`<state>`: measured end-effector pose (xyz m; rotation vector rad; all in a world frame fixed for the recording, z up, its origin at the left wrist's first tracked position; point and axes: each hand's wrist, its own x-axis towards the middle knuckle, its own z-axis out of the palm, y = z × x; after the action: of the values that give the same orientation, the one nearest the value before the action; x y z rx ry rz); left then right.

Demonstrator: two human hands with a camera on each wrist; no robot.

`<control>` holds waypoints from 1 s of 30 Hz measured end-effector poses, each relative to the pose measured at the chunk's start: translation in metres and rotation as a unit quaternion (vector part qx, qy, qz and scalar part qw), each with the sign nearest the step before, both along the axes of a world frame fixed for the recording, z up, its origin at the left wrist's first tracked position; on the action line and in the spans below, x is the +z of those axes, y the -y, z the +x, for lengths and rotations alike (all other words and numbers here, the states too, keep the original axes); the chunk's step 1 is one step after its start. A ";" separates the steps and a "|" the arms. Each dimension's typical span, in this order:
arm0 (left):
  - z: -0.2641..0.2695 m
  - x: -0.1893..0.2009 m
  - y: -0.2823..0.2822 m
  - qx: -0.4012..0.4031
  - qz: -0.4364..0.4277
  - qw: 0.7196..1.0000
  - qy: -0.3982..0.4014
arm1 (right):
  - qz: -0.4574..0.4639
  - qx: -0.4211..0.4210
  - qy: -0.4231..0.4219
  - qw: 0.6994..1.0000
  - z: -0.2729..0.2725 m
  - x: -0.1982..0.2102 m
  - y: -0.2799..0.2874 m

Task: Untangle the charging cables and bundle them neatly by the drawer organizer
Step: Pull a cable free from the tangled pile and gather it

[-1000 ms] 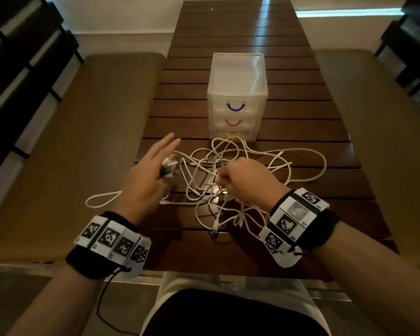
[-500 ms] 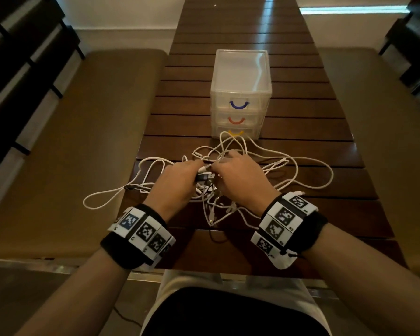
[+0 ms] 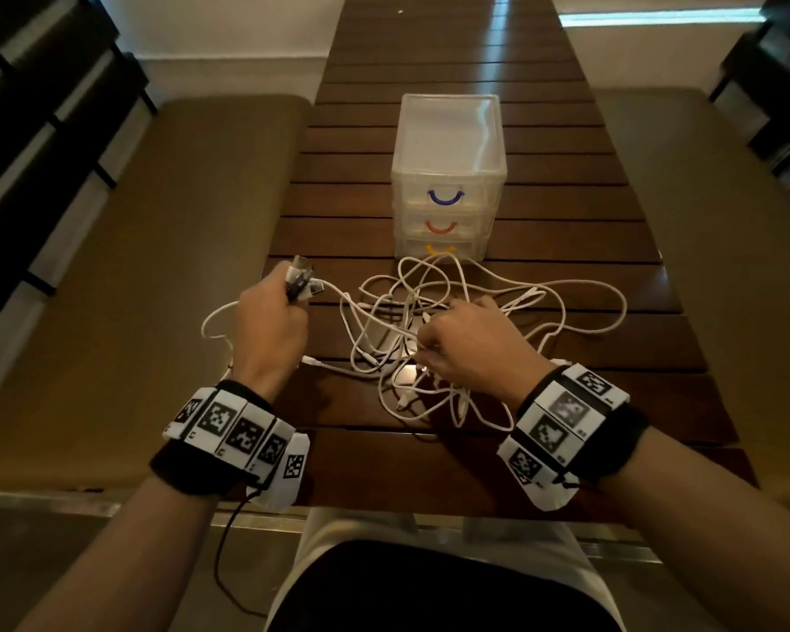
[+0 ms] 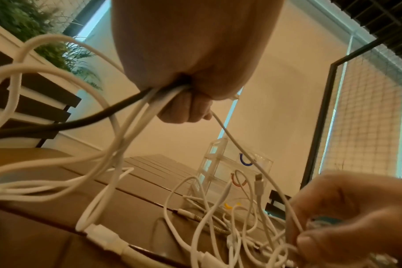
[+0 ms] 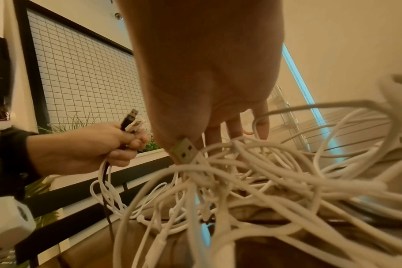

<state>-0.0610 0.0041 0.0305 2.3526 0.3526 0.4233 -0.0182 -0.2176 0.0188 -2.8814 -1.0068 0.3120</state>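
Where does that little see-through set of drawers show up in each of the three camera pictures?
Head: drawers at centre, upper half, beyond the cables.
Left wrist: drawers low, right of centre, behind the cables.
Right wrist: only an edge at right, past the fingers.
Shared landmark: the left hand gripping plugs.

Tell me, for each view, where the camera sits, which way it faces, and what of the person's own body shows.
Head: worn high, looks forward and down at the table, cable tangle and drawer organizer; both forearms and hands show.
Left wrist: low, looks along the left hand gripping cables; the right hand shows too.
Right wrist: low, looks along the right hand over the tangle; the left hand shows.
Shared: all three see the tangle.
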 end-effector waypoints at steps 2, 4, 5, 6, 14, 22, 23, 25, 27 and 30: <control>0.000 0.000 -0.005 0.026 -0.053 0.998 0.019 | -0.010 -0.017 -0.011 1.000 0.003 0.000 0.003; 0.001 -0.001 -0.011 0.057 -0.100 0.993 0.037 | -0.009 -0.023 -0.019 1.000 0.006 -0.001 0.005; 0.001 -0.002 -0.013 0.070 -0.108 0.991 0.039 | -0.007 -0.021 -0.021 1.000 0.007 -0.001 0.005; 0.000 -0.001 -0.012 0.073 -0.107 0.991 0.033 | -0.005 -0.019 -0.023 1.000 0.007 -0.001 0.006; -0.011 0.000 0.018 -0.173 0.007 0.983 0.062 | 0.007 -0.034 -0.023 0.999 0.007 -0.004 0.004; -0.012 -0.026 0.047 -0.285 0.134 0.945 -0.090 | 0.013 0.000 0.028 1.000 0.004 -0.002 -0.011; -0.009 -0.027 0.048 -0.271 0.161 0.944 -0.097 | 0.013 0.004 0.030 0.999 0.004 -0.002 -0.011; -0.004 -0.028 0.050 -0.261 0.190 0.942 -0.094 | 0.007 0.015 0.039 0.999 0.002 -0.003 -0.009; -0.004 -0.026 0.051 -0.271 0.196 0.939 -0.076 | 0.005 0.022 0.051 0.998 0.000 -0.003 -0.008; -0.004 -0.024 0.047 -0.248 0.157 0.956 -0.025 | 0.023 0.020 0.056 0.998 -0.001 0.000 -0.007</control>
<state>-0.0653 -0.0433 0.0061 2.6453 -0.3079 0.1850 -0.0188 -0.2109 0.0191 -2.8686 -1.0737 0.1293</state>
